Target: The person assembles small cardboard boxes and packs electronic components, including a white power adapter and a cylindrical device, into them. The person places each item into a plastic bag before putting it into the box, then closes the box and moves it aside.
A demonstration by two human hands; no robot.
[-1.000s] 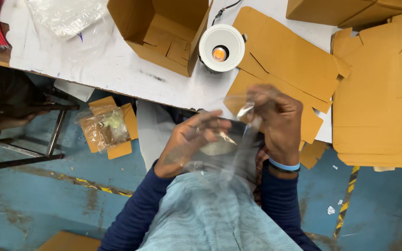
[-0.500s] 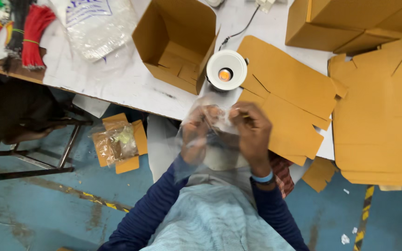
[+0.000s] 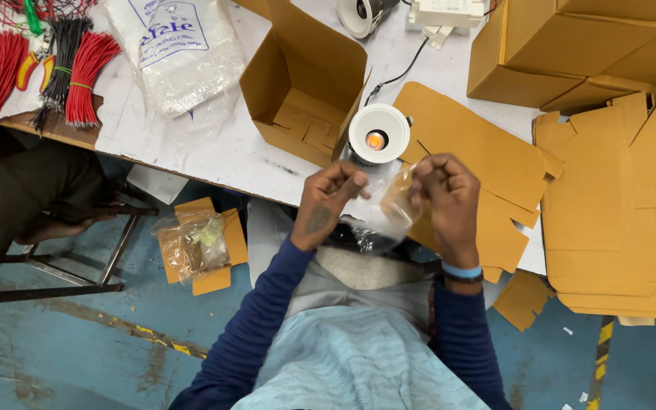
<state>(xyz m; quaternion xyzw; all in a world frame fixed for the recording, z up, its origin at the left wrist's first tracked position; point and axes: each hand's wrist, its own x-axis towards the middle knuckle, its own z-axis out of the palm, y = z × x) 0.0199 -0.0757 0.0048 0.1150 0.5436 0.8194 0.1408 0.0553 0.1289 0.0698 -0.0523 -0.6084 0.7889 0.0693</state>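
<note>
Head view, looking down: white worktable (image 3: 214, 144), scuffed and marked, above a worn blue floor (image 3: 55, 357) with a yellow-and-black stripe; metal stool frame (image 3: 77, 266) at the left edge

On the table: open brown carton (image 3: 301, 91) standing empty with inner flaps showing; flat die-cut cardboard blanks (image 3: 480, 152) spread to its right, further blanks stacked at far right (image 3: 624, 212); closed brown boxes (image 3: 578, 45) at the top right corner; clear plastic bag with blue print (image 3: 180, 53) lying flat at top left; bundles of red wires (image 3: 1, 72) and black wires (image 3: 62, 61) beside it; white round downlight (image 3: 377, 135) face up, orange centre, black cable leading off to a white driver box (image 3: 449, 11)

On the floor under the table edge: small clear packet on cardboard scraps (image 3: 195, 243)

Near the table edge, just below the downlight: small clear plastic bag (image 3: 381, 212), held up between both hands. Left hand (image 3: 328, 201) curled, fingertips pinching the bag's left upper edge. Right hand (image 3: 446, 201) curled, thumb and fingers pinching the right upper edge; blue wristband on that wrist
</note>
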